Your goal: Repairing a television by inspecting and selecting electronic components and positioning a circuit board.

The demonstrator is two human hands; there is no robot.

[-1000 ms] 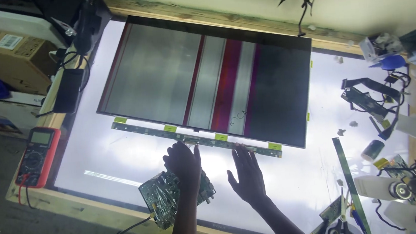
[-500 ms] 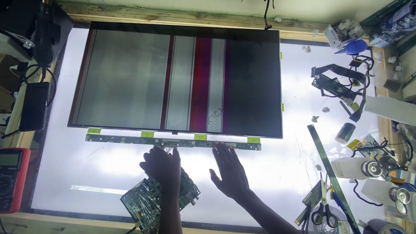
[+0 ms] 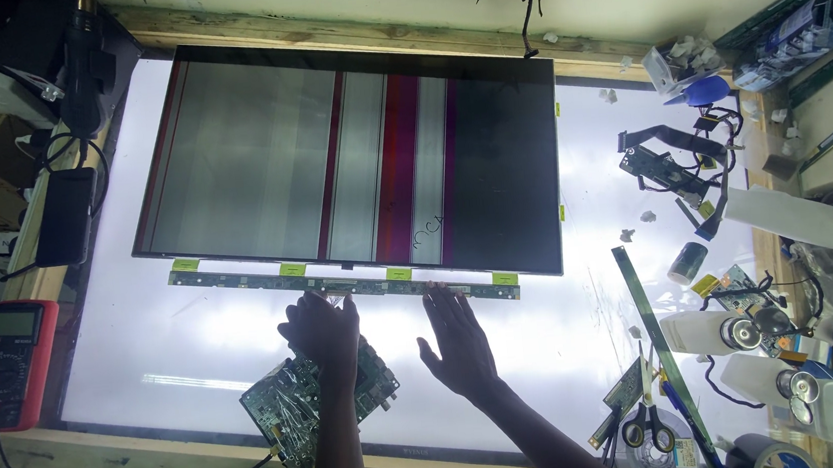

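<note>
Screen panel (image 3: 350, 159) lies flat on the lit table (image 3: 196, 354), long axis left to right across the view. It shows vertical grey, white and red stripes; the right part is dark. Its bottom edge faces the person.

A thin green circuit strip (image 3: 340, 283) runs just below that edge, parallel to it, same long axis, joined to the panel by short yellow-tagged tabs.

Left hand (image 3: 324, 327): palm down, fingers loosely together, fingertips at the strip near its middle. Holds nothing. The strip and panel lie just beyond its fingertips.

Right hand (image 3: 461, 338): flat and open, fingers spread a little, fingertips touching or nearly touching the strip right of centre; cannot tell which. Holds nothing.

A green circuit board (image 3: 296, 410) lies tilted under the left wrist, on the table's near side, with a cable leading off its lower corner.

Red multimeter (image 3: 11, 365) sits on the wooden frame at far left. Scissors (image 3: 646, 425), a long narrow strip (image 3: 659, 343) and small boards lie well apart at right.
</note>
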